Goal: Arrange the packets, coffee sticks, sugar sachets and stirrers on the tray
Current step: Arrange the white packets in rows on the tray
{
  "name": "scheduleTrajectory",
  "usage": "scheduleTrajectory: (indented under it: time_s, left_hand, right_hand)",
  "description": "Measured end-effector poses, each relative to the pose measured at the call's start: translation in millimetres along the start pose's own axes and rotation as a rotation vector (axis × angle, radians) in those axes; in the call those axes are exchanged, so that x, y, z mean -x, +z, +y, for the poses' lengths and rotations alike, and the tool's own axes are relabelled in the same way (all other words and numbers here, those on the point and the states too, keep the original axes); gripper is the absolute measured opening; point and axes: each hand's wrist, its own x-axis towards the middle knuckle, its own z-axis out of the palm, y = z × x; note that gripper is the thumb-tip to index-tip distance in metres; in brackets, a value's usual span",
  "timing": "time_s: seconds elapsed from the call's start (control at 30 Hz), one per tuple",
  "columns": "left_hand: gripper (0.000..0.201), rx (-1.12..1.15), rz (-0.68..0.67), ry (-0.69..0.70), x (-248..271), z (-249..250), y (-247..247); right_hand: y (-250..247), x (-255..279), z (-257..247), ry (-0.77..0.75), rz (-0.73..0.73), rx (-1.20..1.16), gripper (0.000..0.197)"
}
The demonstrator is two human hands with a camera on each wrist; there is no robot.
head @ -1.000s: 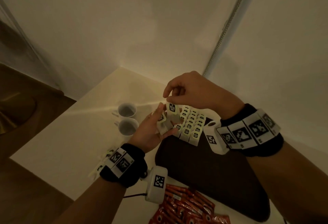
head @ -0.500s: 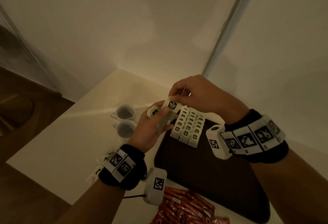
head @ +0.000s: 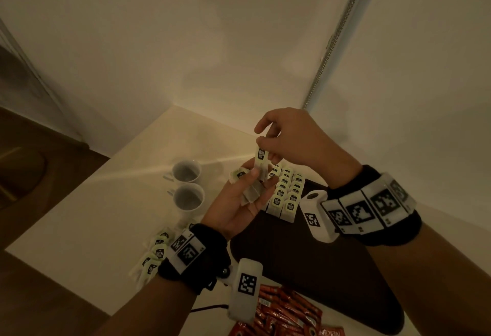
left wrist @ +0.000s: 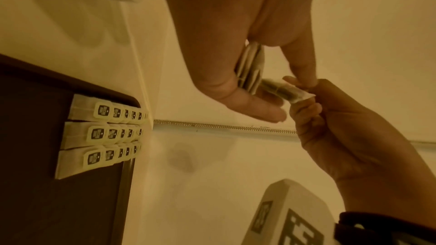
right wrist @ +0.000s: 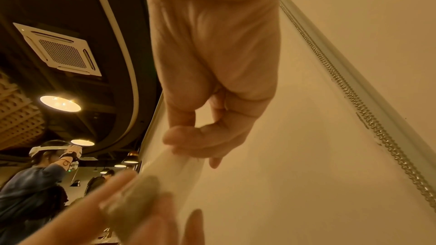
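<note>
My left hand [head: 253, 185] is palm up over the tray's far left corner and holds a small stack of white tea packets [head: 251, 194], seen edge-on in the left wrist view as the stack [left wrist: 250, 68]. My right hand [head: 261, 144] pinches the top end of one packet [head: 261, 156] that stands upright over the stack. The same pinched packet [left wrist: 283, 90] still touches my left fingers. It shows only as a pale blur [right wrist: 179, 167] in the right wrist view. Three neat rows of packets [head: 288, 194] lie in the far corner of the dark brown tray [head: 305, 261].
Two white cups [head: 186, 173] [head: 190, 198] stand on the table left of the tray. Several loose packets [head: 156, 252] lie by my left wrist. A heap of red coffee sticks [head: 287, 314] is at the near edge. Walls close off the table's far side.
My right hand came down onto the stack in my left hand and took hold of one packet's top end. It now holds that packet slightly raised. Both hands drifted a little.
</note>
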Motion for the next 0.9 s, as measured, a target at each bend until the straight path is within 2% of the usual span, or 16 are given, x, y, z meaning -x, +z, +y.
scheduleTrajectory:
  time_s: [0.13,0.27,0.4,0.6,0.67,0.8,0.9]
  left_hand:
    - [0.019,0.018,-0.013,0.03,2.3,-0.2,-2.7]
    - [0.012,-0.076,-0.021,0.133,5.2,4.8,-1.4]
    - [0.016,-0.148,0.02,0.213,2.8,8.5,-3.2]
    - [0.014,-0.187,0.048,0.233,-1.9,7.0,-7.2]
    - [0.015,-0.175,0.108,0.226,-4.8,7.6,-11.9]
    - [0.016,0.023,0.302,0.242,-9.7,20.5,-32.2]
    - [0.021,0.06,0.342,0.248,-9.1,31.4,-44.0]
  right_hand:
    - [0.0,0.8,0.4,-0.023,0.002,0.012,0.014]
    - [-3.5,4.2,4.2,-0.096,-0.016,0.024,0.011]
    - [-8.2,9.1,7.7,-0.157,-0.031,0.0,0.01]
    - [-11.1,8.6,13.9,-0.204,0.0,0.042,0.009]
    - [-11.7,8.5,20.1,-0.219,0.031,0.053,0.008]
    - [-5.2,10.4,51.9,-0.172,0.018,0.12,0.005]
    - [21.4,10.0,92.6,-0.019,-0.094,0.198,0.012]
